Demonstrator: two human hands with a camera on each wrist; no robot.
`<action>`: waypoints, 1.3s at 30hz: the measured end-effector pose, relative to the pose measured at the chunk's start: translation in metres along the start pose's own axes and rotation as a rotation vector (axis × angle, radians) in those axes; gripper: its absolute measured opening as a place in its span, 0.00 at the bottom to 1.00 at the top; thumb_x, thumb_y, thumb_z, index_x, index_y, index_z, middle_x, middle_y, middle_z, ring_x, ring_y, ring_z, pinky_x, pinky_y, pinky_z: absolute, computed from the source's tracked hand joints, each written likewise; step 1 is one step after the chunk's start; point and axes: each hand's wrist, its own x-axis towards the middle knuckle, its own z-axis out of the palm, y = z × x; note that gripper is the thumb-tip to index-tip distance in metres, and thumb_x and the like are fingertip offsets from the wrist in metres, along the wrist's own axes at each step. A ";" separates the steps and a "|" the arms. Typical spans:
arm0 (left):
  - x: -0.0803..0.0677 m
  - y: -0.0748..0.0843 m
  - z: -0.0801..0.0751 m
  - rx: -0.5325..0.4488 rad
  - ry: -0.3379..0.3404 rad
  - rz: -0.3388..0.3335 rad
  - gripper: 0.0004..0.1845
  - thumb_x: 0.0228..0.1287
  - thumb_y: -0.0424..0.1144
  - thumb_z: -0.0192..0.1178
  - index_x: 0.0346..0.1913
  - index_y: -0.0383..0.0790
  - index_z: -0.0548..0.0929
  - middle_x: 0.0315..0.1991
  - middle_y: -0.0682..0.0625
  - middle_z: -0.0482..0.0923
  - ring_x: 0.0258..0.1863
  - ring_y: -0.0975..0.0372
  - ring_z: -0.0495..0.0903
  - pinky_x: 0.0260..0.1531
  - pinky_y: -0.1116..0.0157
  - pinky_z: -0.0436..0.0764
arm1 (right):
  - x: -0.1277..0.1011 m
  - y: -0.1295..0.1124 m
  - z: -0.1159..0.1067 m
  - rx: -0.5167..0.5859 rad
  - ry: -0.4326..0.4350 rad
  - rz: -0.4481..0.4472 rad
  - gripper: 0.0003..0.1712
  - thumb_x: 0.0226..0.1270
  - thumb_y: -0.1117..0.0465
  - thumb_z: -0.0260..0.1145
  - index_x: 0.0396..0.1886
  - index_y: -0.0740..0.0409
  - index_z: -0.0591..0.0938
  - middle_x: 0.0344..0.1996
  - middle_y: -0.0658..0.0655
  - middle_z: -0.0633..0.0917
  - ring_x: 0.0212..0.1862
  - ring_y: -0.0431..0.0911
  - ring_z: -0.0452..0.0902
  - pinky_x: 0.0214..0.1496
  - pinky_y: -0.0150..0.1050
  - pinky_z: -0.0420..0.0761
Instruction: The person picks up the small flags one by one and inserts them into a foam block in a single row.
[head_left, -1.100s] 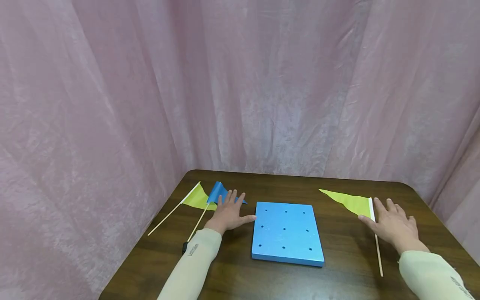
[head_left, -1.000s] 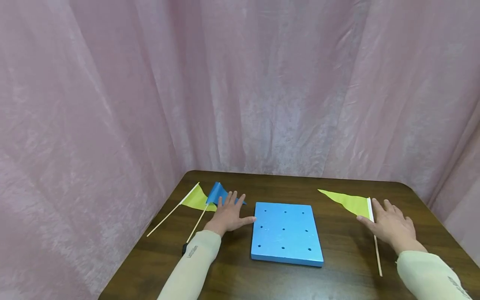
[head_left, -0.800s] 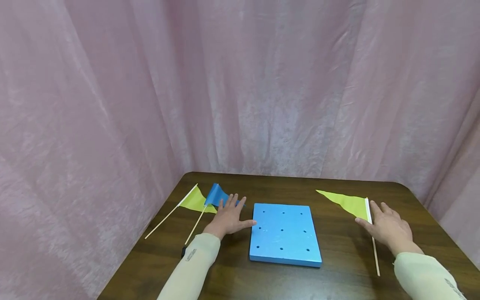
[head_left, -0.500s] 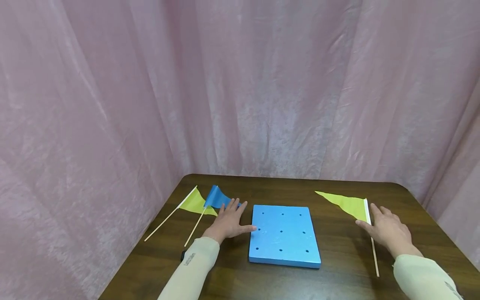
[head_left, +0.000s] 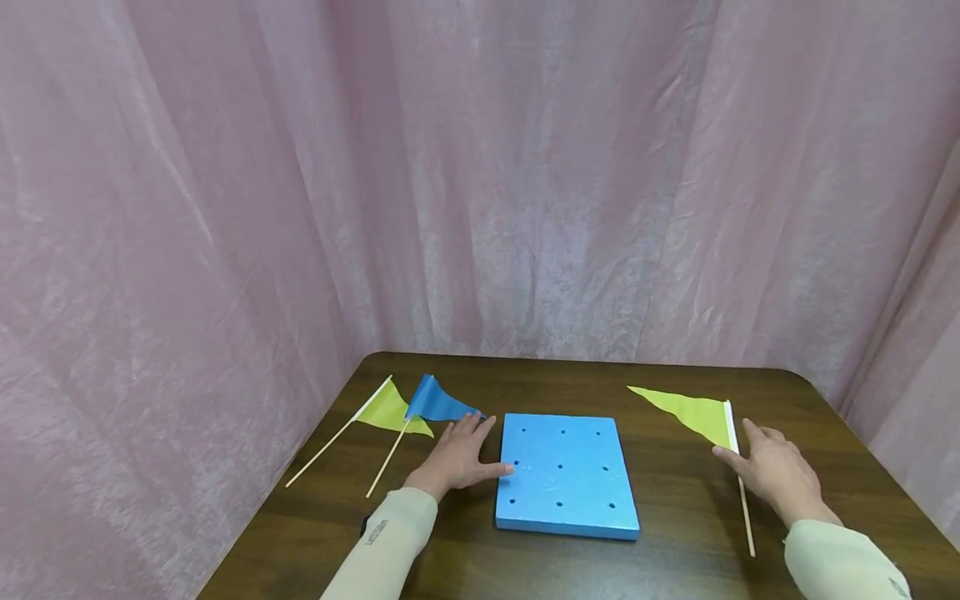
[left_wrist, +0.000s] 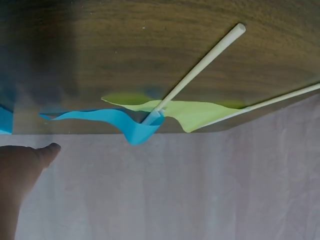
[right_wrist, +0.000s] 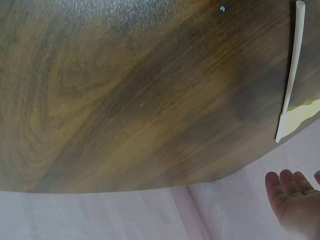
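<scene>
A square blue foam board (head_left: pixel 566 475) with several small holes lies flat in the middle of the dark wooden table (head_left: pixel 675 542). My left hand (head_left: pixel 459 454) rests flat on the table at the board's left edge, its thumb touching the board. Just beyond its fingers lie a blue flag (head_left: pixel 437 405) and a yellow-green flag (head_left: pixel 388 411), each on a thin wooden stick; the left wrist view shows the blue flag (left_wrist: pixel 125 122) curled over the yellow-green flag (left_wrist: pixel 192 112). My right hand (head_left: pixel 774 468) lies flat beside the stick (head_left: pixel 742 500) of another yellow-green flag (head_left: pixel 686 410), thumb across it.
Pink curtains (head_left: pixel 525 208) hang close around the table on the left, back and right. The table's rounded far corners sit right against the cloth. In the right wrist view the stick (right_wrist: pixel 292 65) lies near the table edge.
Both hands have slid a little toward me along the table; the left fingers are off the blue flag's tip. The view has tilted slightly. Flags and board have not moved.
</scene>
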 end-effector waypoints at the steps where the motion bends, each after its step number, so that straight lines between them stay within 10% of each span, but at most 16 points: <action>1: -0.001 0.000 0.000 -0.003 -0.005 -0.003 0.54 0.56 0.75 0.57 0.78 0.47 0.57 0.78 0.42 0.50 0.77 0.47 0.45 0.73 0.45 0.47 | -0.001 0.000 0.001 0.002 0.000 -0.003 0.58 0.70 0.28 0.51 0.70 0.80 0.56 0.61 0.88 0.58 0.59 0.83 0.57 0.47 0.75 0.69; 39: -0.011 -0.005 0.022 -0.238 -0.104 0.039 0.44 0.62 0.66 0.61 0.76 0.49 0.63 0.75 0.43 0.57 0.76 0.47 0.51 0.68 0.42 0.59 | -0.013 0.004 0.012 0.198 -0.018 0.210 0.52 0.74 0.34 0.50 0.67 0.84 0.59 0.63 0.85 0.61 0.62 0.82 0.56 0.59 0.71 0.62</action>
